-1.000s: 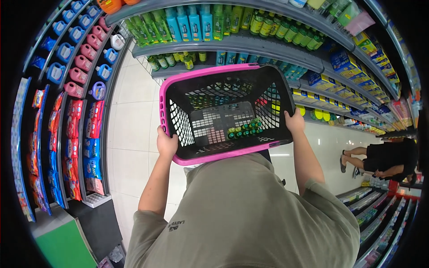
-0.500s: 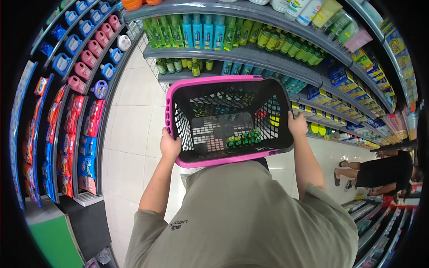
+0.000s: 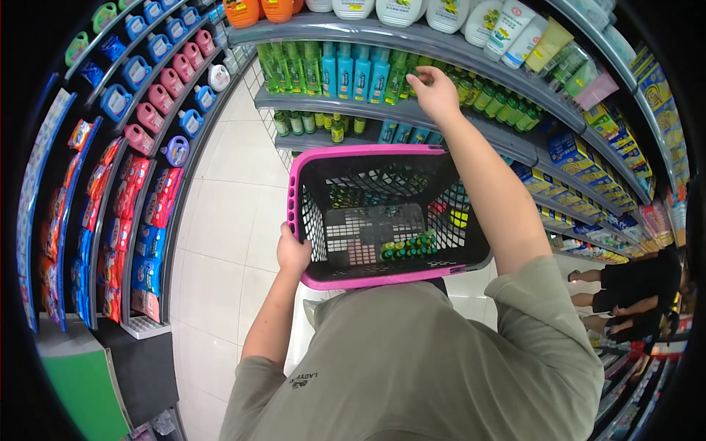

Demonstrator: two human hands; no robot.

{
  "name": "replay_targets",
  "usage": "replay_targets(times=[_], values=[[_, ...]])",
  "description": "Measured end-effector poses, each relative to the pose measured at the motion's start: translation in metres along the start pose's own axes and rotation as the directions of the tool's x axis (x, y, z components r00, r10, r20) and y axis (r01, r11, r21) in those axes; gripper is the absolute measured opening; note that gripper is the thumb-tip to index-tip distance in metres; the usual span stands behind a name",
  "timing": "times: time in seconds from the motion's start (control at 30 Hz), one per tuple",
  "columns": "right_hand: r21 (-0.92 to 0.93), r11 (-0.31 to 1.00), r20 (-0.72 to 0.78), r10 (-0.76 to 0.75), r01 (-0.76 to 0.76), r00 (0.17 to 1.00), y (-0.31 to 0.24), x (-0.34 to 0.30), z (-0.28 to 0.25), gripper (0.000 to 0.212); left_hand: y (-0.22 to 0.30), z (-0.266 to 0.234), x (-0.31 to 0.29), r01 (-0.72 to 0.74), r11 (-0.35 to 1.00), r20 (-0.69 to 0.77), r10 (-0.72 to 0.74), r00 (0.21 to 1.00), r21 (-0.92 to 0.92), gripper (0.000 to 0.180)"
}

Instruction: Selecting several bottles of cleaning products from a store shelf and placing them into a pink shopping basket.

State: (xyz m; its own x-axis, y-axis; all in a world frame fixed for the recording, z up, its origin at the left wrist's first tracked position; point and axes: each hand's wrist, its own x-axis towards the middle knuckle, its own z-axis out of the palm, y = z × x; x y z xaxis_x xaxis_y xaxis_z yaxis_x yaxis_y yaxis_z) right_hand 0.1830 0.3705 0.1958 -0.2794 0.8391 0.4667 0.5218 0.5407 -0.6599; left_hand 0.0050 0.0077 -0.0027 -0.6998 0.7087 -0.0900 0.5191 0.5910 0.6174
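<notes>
My left hand (image 3: 293, 251) is closed around the pink rim at the left end of a black mesh shopping basket (image 3: 368, 278), held in front of my body. A cluster of small green bottles (image 3: 408, 247) lies on the basket's bottom, towards the near right. My right hand (image 3: 435, 94) is off the basket, stretched out to the shelf ahead. Its fingers are slightly bent and apart, with nothing seen between them. Tall green bottles (image 3: 397, 77) stand just left of its fingertips; whether it touches any I cannot tell.
Shelves ahead hold blue bottles (image 3: 362, 77), white pump bottles (image 3: 401, 11) and blue-yellow boxes (image 3: 570, 151). On the left stand pink jugs (image 3: 151, 117) and red bags (image 3: 131, 184). People in dark clothes (image 3: 640, 283) are at the far right. Tiled floor (image 3: 220, 242) shows between the shelves.
My right hand has let go of the basket's right end and moved up and forward to the shelf. My left hand keeps its hold on the rim.
</notes>
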Motion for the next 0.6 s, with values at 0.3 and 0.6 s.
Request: replay_targets(times=[0.3, 0.6], values=[[-0.053, 0.957, 0.123, 0.290, -0.286, 0.949, -0.009, 0.047, 0.040, 0.057, 0.002, -0.005, -0.001, 0.056, 0.998, 0.035, -0.055, 0.998, -0.020, 0.061], [-0.021, 0.978, -0.023, 0.205, -0.206, 0.978, 0.026, 0.039, 0.038, 0.049, 0.008, -0.004, 0.002, 0.048, 0.999, 0.032, -0.048, 0.998, 0.017, 0.061]])
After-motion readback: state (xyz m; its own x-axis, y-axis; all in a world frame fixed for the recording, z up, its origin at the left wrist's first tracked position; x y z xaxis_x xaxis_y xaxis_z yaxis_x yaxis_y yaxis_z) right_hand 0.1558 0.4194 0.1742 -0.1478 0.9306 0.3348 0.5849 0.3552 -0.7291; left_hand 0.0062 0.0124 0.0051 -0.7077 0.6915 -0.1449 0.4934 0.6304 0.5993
